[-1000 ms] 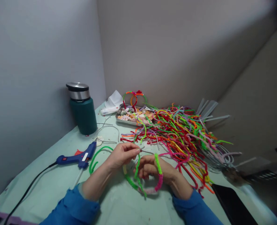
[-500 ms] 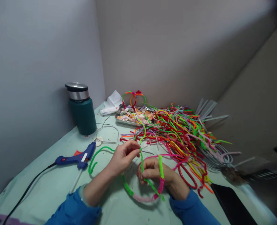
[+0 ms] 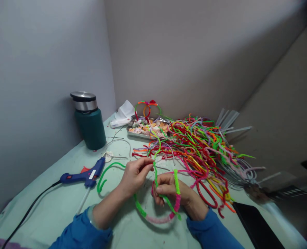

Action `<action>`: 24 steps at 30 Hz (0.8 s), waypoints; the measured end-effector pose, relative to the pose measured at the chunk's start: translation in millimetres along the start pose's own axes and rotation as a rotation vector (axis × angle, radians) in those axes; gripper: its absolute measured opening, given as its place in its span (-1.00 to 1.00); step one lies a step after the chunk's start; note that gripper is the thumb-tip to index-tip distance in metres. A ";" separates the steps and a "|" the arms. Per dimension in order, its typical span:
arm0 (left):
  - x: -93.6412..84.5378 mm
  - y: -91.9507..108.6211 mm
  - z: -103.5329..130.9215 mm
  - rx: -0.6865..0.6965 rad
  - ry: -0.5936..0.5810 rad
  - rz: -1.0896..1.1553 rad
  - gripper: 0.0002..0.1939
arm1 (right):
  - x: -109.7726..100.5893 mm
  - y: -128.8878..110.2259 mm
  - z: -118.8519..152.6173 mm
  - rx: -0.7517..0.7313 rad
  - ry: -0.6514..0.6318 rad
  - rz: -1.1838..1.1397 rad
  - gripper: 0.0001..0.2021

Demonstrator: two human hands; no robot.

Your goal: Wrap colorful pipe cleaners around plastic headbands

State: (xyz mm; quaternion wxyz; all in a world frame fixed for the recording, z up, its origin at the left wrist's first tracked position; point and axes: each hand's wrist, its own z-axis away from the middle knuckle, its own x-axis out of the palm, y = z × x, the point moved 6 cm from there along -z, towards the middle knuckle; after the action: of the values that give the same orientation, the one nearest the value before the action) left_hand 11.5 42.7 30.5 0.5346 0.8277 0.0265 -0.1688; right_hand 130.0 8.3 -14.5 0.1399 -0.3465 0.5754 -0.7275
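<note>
A headband-like hoop [image 3: 158,219], wrapped in green, pale pink and magenta fuzzy sections, curves below and between both hands. My left hand [image 3: 136,174] is closed, its thumb and forefinger pinching a green pipe cleaner [image 3: 155,173] near its upper part. Lower down, my right hand [image 3: 169,188] is closed on the same green pipe cleaner, whose loose end hangs down across the hoop. The hoop's bright green end rises in front of the right hand. How the hidden fingers touch the hoop cannot be made out.
A blue glue gun [image 3: 84,177] and a green bottle [image 3: 91,128] stand at the left. Behind the hands is a metal tray [image 3: 137,135] of small decorations. A large heap of coloured pipe cleaners [image 3: 200,145] spreads to the right, near a black flat object [image 3: 257,226].
The whole view has shifted slightly. Both hands keep their grip on the green pipe cleaner, with only small finger movements.
</note>
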 end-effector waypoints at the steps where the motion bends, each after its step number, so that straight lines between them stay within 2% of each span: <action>1: 0.4 -1.3 -0.2 -0.013 -0.004 0.009 -0.82 | -0.1 0.1 0.1 0.008 0.007 0.005 -0.80; 7: 2.1 -18.7 -1.2 -0.184 -0.010 0.187 -0.79 | -7.5 3.0 -2.4 0.051 0.079 -0.010 -0.83; 13: 8.6 -29.2 -2.2 -0.273 -0.094 0.307 -0.79 | -19.5 -1.2 -4.1 0.004 0.162 0.043 -0.86; 18: 6.7 -26.0 -2.2 -0.235 -0.086 0.216 -0.85 | -27.0 -5.4 0.1 -0.002 0.172 0.128 -0.85; 24: 3.4 -16.7 -1.8 -0.152 -0.079 0.054 -0.87 | -22.9 -8.0 3.0 -0.043 0.067 0.052 -0.80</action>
State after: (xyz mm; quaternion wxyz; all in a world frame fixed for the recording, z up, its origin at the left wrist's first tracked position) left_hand 11.5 51.0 15.5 0.6009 0.7778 -0.0039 -0.1843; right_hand 150.0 22.3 -14.6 0.1317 -0.3098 0.6042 -0.7222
